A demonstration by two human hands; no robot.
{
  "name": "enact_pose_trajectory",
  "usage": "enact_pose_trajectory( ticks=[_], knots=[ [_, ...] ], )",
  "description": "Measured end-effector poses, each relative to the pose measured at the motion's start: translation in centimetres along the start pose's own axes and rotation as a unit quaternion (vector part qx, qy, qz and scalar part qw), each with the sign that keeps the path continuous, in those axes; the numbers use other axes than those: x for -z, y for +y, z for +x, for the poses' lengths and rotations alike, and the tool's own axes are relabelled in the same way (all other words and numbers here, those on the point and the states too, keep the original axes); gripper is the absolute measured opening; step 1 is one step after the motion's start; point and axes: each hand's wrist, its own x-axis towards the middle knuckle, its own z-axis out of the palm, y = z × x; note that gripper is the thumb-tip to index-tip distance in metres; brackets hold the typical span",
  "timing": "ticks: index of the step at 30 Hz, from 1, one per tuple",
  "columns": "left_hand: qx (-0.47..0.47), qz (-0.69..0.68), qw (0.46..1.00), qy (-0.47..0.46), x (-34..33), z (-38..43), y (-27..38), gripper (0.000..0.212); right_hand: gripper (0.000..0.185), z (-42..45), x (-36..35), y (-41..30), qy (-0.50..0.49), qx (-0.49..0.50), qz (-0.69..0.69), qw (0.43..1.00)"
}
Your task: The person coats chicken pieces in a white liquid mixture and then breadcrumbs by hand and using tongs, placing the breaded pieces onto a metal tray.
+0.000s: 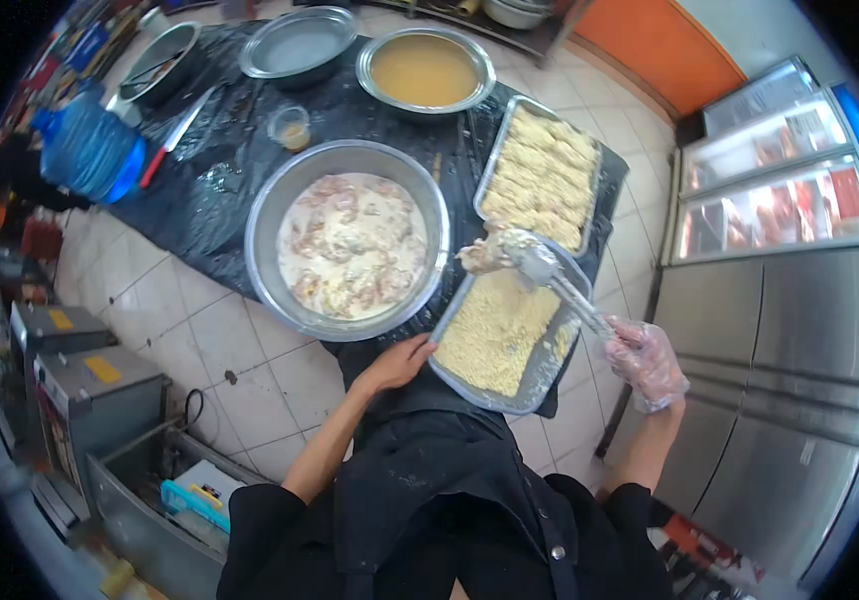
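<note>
My left hand is bare and grips the near left rim of a rectangular metal tray of pale yellow crumbs. In a clear plastic glove, my right hand holds the handle of a metal serving utensil; whether it is tongs or a spoon is unclear. Its rounded end meets a wet, batter-coated piece of raw meat above the far left part of the tray. Left of this tray stands a large metal bowl with raw meat pieces in white batter.
Behind the crumb tray, another tray holds crumb-coated pieces. A bowl of orange-brown liquid, a metal basin, a plastic cup, a red-handled knife and a blue water jug share the black-covered table. Steel refrigerator at right.
</note>
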Motion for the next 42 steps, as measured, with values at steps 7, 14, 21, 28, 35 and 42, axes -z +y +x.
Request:
enact_pose_trajectory(
  ticks=[7,14,21,28,35,42],
  knots=[
    [-0.024,-0.016,1.000,0.005,-0.4,0.5,-1.3,0.051,0.045,-5.2,0.6,2.9,0.152,0.102,-0.164,0.969],
    [-0.020,-0.012,1.000,-0.001,-0.2,0.6,-1.0,0.049,0.055,-0.3,-4.3,4.1,0.081,-0.045,-0.323,0.942],
    [-0.010,0.031,0.999,0.035,-0.6,0.3,-1.1,0.047,0.066,7.2,-7.8,2.1,0.080,0.181,-0.284,0.938],
    [-0.017,0.017,0.998,0.051,-0.8,0.1,0.1,0.051,0.049,14.9,-15.6,-0.6,-0.031,0.162,-0.139,0.976],
    [-0.030,-0.007,0.996,0.078,-1.2,-0.6,0.4,0.050,0.038,14.7,-10.9,11.2,0.117,0.015,-0.315,0.942],
    [-0.021,0.005,0.998,0.066,-1.5,0.0,0.5,0.051,0.054,12.5,-18.0,18.4,-0.012,-0.070,-0.304,0.950]
  ],
)
